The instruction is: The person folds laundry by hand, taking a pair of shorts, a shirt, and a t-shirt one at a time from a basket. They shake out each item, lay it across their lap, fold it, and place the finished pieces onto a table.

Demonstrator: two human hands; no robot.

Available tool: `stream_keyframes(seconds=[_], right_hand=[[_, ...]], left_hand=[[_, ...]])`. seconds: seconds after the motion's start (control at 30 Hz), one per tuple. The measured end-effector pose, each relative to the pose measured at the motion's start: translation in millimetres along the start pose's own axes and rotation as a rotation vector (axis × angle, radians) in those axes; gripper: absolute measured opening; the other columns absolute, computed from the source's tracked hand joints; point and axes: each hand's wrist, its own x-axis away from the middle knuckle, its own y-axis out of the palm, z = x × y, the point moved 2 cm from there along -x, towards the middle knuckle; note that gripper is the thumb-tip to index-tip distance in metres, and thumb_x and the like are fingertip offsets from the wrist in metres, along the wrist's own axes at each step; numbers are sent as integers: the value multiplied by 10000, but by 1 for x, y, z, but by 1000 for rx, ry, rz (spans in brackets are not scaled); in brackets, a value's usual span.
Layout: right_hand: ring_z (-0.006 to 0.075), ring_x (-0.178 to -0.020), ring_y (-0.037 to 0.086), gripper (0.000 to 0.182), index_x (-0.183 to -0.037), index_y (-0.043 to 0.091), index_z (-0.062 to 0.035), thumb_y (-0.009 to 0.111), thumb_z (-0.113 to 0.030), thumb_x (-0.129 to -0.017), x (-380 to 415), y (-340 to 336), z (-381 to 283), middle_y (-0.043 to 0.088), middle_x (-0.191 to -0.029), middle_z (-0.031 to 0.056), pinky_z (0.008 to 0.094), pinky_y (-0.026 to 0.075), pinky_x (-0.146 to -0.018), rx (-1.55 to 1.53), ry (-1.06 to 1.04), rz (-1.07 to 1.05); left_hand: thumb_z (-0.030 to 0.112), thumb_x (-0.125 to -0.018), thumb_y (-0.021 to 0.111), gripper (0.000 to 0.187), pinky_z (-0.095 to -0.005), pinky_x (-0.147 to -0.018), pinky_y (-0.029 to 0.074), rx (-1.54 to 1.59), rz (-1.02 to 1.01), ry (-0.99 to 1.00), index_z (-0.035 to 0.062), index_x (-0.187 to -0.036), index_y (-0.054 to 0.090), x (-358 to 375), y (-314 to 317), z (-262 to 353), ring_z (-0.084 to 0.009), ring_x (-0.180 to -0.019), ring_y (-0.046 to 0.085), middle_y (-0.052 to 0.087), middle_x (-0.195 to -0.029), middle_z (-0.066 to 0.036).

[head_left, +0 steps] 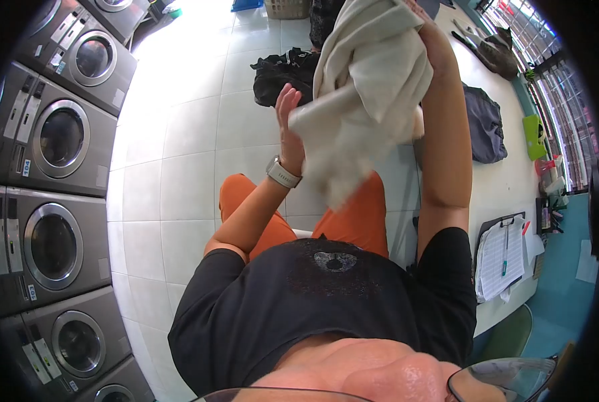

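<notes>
A crumpled cream-coloured cloth (pixel 373 87) hangs in front of my torso, its lower edge blurred by motion. My right hand (pixel 436 43) is raised at the top, gripping the cloth's upper right side; folds partly hide its fingers. My left hand (pixel 290 127) wears a watch with a pale strap (pixel 283 172) and is held upright at the cloth's left edge. Its fingers are stretched out, holding nothing. Beyond it, a black cloth bundle (pixel 279 74) lies on the tiled floor.
Stacked front-loading machines (pixel 55 244) line the left wall. Along the right runs a white table (pixel 497 187) with a dark grey folded garment (pixel 483 124), a clipboard with papers (pixel 500 258), a green holder (pixel 534 137) and a cat (pixel 497 53). A wicker-like basket (pixel 287 8) stands at the back.
</notes>
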Motion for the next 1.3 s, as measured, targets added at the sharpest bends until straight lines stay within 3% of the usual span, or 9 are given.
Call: stream_keyframes(seconds=[0.2, 0.47, 0.6, 0.67, 0.83, 1.0, 1.1, 1.13, 1.3], right_hand=[[101, -899, 568, 402, -1100, 520, -74, 631, -363, -843, 15, -2, 16, 586, -986, 12, 230, 466, -784, 291, 115, -400], [108, -931, 519, 255, -1030, 603, -50, 652, -54, -780, 46, -32, 12, 523, -1052, 3, 234, 395, -851, 1152, -97, -380], [90, -854, 528, 172, -1016, 621, -46, 574, -81, -853, 41, -35, 13, 561, -953, -9, 219, 413, -798, 1163, -467, -198], [72, -777, 536, 185, -1021, 617, -42, 530, -158, -906, 43, -36, 3, 579, -824, -28, 205, 431, -738, 855, -162, 132], [35, -744, 538, 223, -1012, 625, -43, 538, -225, -917, 63, 4, 1, 611, -826, -25, 199, 443, -673, 511, -33, 73], [33, -705, 539, 265, -895, 666, -31, 612, -289, -870, 78, 30, 3, 611, -747, -24, 205, 448, -648, 827, 32, -166], [51, -675, 546, 295, -852, 678, -27, 649, -320, -832, 73, 27, 6, 612, -703, -11, 228, 451, -624, 953, -40, -175], [60, -668, 551, 295, -847, 681, -31, 659, -325, -820, 70, 20, 10, 615, -691, 9, 239, 452, -615, 1053, -130, -204], [140, -701, 554, 231, -878, 632, -7, 688, -211, -786, 77, -12, 45, 571, -763, 72, 264, 436, -628, 1334, -515, 183]], left_hand=[[-51, -767, 606, 372, -257, -820, 474, -184, -410, -1, -21, -1133, 543, -4, 29, 65, -140, -989, 543, 565, -1100, -94], [-97, -799, 504, 298, -236, -807, 473, -30, -20, -158, -1, -1068, 589, -44, -13, 144, -105, -892, 580, 634, -971, -44], [-48, -763, 553, 315, -233, -798, 466, -429, -339, -142, 0, -1072, 589, -38, -27, 163, -106, -890, 581, 631, -1003, -68], [-4, -742, 605, 322, -235, -779, 462, -441, -373, -174, 1, -1064, 593, -42, -35, 164, -98, -880, 575, 627, -984, -67], [-9, -810, 549, 221, -236, -783, 461, -785, -487, 117, 2, -1026, 589, -52, -47, 170, -95, -882, 561, 608, -969, -48], [1, -872, 471, 109, -203, -724, 444, -100, -344, -304, -5, -897, 578, -37, -30, 151, -70, -833, 539, 607, -922, -36], [9, -860, 532, 98, -199, -739, 444, -277, -631, -26, -13, -940, 586, -15, 2, 140, -56, -845, 534, 600, -898, -10], [11, -848, 560, 122, -207, -738, 452, -174, -815, -297, -21, -962, 590, -8, 10, 141, -54, -842, 538, 605, -899, -2], [49, -879, 552, 192, -227, -754, 477, -72, -888, -510, -33, -1048, 591, -26, 11, 125, -50, -819, 567, 643, -934, -16]])
